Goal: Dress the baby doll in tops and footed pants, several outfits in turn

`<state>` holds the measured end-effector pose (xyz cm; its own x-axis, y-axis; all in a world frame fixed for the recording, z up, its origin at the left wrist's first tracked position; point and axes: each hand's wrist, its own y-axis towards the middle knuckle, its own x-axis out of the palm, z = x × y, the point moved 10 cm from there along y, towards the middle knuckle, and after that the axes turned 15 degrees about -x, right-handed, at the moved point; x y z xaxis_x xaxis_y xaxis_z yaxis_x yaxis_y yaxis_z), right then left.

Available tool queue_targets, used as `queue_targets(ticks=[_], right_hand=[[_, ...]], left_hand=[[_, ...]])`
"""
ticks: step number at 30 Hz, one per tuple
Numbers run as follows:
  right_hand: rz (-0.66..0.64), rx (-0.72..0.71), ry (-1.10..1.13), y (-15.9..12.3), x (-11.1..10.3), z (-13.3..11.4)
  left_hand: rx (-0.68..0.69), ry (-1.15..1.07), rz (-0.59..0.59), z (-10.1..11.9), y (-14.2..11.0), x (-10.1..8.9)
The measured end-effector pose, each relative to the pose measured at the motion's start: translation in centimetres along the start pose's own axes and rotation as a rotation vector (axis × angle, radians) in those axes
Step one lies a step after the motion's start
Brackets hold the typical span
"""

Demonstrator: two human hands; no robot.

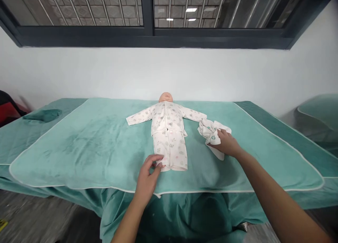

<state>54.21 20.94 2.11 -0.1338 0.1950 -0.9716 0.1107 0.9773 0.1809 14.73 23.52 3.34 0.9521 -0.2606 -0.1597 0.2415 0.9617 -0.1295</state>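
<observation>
A baby doll (166, 97) lies on its back in a white printed baby shirt (167, 114), its sleeves spread to both sides. Below the shirt, matching baby pants (178, 153) cover its legs, with the feet out of sight. My left hand (148, 174) is at the bottom of the pants' left leg, thumb and index finger pinching the fabric near the hem. To the right of the doll, my right hand (227, 142) grips a crumpled white printed cloth (211, 130), whose loose end hangs onto the mat. The cloth's upper edge is close to the sleeve cuff.
A light green mat (105, 148) with white piping covers the darker green padded table (266, 119). A white wall and a dark-framed window (149, 35) stand behind it. A green cushion (320, 111) is at the right, a red and black item (9, 109) at far left.
</observation>
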Motion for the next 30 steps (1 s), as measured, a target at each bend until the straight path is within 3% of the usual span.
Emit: queue_targets(ticks=[5,14,16,20,21,24,26,30], right_hand=[[-0.016,0.015,-0.067,0.0,1.2,0.6],[-0.051,-0.056,-0.043,-0.5,-0.7,-0.7],[0.01,-0.094,-0.063,-1.1,-2.3,-3.4],[0.184,-0.349,0.133,-3.0,-5.0,-13.1],[0.168,-0.393,0.226,-3.4,-4.9,-15.5],[-0.036,-0.505,0.348,-4.7,-2.1,-21.4],[-0.048,-0.527,0.307,-5.2,-0.9,-23.1],[0.131,-0.454,0.306,-6.1,-0.7,-22.4]], left_hand=[[0.08,0.111,0.059,0.2,-0.2,0.0],[0.405,0.378,0.166,1.1,-2.2,0.3],[0.509,0.416,0.187,1.8,-3.0,0.6],[0.681,0.472,0.228,2.9,-4.5,1.2],[0.7,0.488,0.236,3.0,-4.7,1.4],[0.705,0.532,0.231,2.9,-4.8,1.8],[0.692,0.546,0.22,2.8,-4.8,1.9],[0.686,0.538,0.24,2.8,-4.8,1.8]])
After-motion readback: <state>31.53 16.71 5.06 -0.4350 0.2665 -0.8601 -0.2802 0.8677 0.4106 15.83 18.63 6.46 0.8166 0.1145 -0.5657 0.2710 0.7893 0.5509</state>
